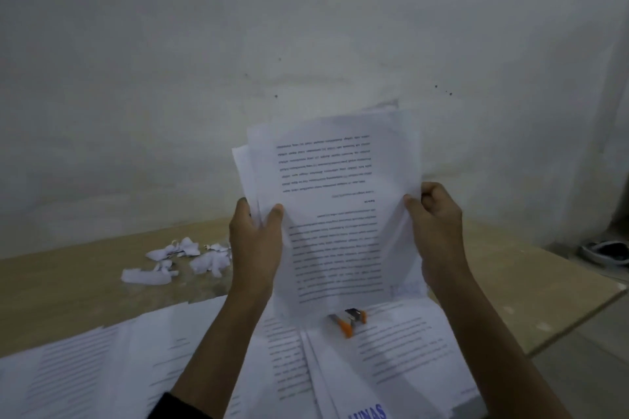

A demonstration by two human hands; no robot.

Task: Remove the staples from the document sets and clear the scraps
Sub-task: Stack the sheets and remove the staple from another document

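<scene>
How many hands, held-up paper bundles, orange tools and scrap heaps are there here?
Hands: 2, left hand and right hand, both gripping the paper bundle
Held-up bundles: 1
Orange staple remover: 1
Heap of torn scraps: 1
Total: 5

Only legible txt: blue caps "UNAS", cut by frame edge, on a sheet (343, 395) below my grip, nearer me. Print on held doc set (333, 214): upside down, too blurry.
</scene>
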